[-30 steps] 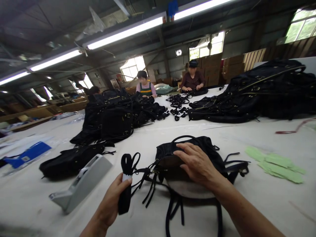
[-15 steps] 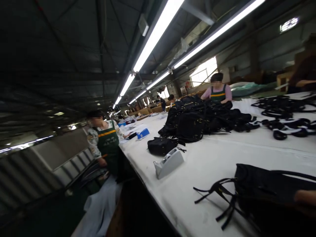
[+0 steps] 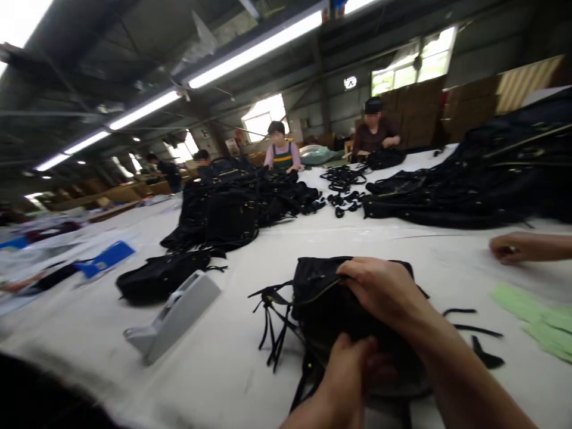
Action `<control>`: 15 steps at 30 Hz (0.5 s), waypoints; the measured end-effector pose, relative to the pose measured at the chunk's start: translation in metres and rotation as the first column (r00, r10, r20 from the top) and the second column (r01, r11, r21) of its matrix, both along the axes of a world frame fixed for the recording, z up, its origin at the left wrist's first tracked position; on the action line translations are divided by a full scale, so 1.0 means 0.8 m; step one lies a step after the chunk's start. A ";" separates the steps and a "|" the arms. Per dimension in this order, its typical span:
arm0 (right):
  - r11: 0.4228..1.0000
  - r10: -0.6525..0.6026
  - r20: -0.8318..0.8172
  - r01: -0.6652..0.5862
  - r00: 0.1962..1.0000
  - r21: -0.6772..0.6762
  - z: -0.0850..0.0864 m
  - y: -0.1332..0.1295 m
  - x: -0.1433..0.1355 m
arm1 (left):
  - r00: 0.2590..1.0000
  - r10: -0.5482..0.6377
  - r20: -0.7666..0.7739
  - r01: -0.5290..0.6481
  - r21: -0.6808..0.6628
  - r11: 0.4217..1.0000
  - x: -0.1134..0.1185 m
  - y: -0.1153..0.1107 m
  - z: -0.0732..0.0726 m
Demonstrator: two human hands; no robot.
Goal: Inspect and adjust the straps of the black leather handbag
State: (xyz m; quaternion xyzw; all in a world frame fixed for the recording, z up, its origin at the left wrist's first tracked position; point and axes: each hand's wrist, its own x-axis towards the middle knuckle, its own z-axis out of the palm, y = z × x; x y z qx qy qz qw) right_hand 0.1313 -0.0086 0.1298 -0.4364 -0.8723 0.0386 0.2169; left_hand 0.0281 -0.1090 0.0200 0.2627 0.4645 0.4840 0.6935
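Long white cloth-covered worktable (image 3: pixel 402 238) carries heaps of black bags. Near edge: one soft black fabric handbag with loose straps (image 3: pixel 322 298), lying flat between both hands. Right hand (image 3: pixel 384 289) curled over its top edge, gripping; left hand (image 3: pixel 346 372) closed on the lower body. Judged light, limp, non-slippery; best held at the zip-trimmed rim. Grey tape dispenser (image 3: pixel 176 316) sits left.

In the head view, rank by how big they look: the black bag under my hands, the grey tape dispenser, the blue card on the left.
1. Black bag, largest.
2. Grey tape dispenser.
3. Blue card, smallest, though it lies farther from the camera, so its true size is unsure.
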 end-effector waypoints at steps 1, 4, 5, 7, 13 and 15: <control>1.000 -0.006 0.015 0.006 1.000 -0.005 0.008 -0.002 -0.002 | 0.977 -0.069 -0.200 0.097 0.131 0.987 -0.015 -0.015 -0.006; 1.000 0.008 0.036 -0.008 0.999 0.013 0.016 -0.008 -0.004 | 0.600 0.099 -0.794 0.492 0.464 0.737 -0.087 -0.048 -0.010; 0.999 0.015 0.042 -0.016 0.999 0.029 0.014 -0.009 -0.004 | 0.494 0.237 -0.837 0.548 0.511 0.662 -0.110 -0.052 -0.005; 0.997 0.031 0.050 -0.034 0.998 0.068 0.010 -0.011 -0.003 | 0.190 0.609 -0.770 0.537 0.601 0.592 -0.141 -0.045 0.013; 0.987 0.052 0.109 -0.068 0.993 0.148 0.007 -0.010 -0.011 | -0.130 0.602 -0.788 0.505 0.470 0.724 -0.150 0.047 0.038; 0.991 0.042 0.116 -0.056 0.992 0.119 0.005 -0.019 -0.010 | -0.085 0.517 -0.852 0.494 0.415 0.764 -0.152 0.070 0.041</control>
